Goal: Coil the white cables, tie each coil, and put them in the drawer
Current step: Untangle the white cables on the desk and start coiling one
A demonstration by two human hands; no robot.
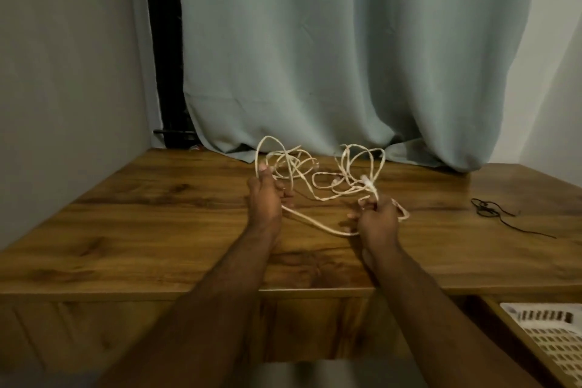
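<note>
A loose tangle of white cable (318, 173) lies on the wooden table (157, 230) near the curtain. My left hand (266, 198) grips one strand of it, with a tall loop rising above the fingers. My right hand (378, 217) holds another part of the cable, and a white plug end sticks up just above the fist. A slack stretch of cable (315, 222) hangs between the two hands. At the lower right an open drawer (510, 324) holds a white slotted basket (548, 340).
A thin black tie cord (494, 213) lies on the table's right side. A pale green curtain (330, 57) hangs behind the table and touches its back edge. Grey walls close in on the left and right.
</note>
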